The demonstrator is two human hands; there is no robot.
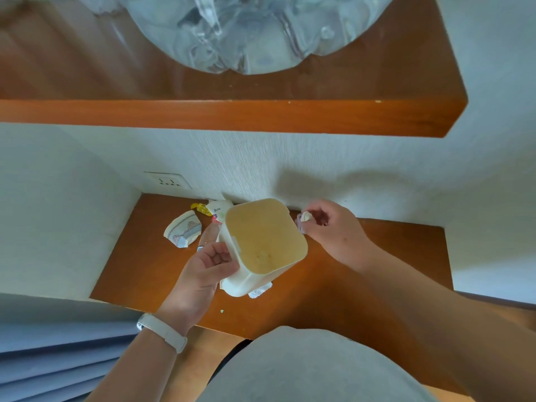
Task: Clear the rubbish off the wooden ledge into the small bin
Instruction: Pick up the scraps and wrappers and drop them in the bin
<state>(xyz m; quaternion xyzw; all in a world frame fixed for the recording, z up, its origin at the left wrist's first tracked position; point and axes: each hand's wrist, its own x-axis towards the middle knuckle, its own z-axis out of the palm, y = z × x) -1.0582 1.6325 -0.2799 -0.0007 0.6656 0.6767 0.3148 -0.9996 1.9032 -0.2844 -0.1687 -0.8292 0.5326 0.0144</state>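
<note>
Right hand (329,229) pinches a wrapper (304,218) just beside the bin (242,281).

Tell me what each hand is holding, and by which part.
The left hand grips the small bin by its side wall, just below the rim. The right hand pinches a small crumpled wrapper by its upper end, beside the bin.
</note>
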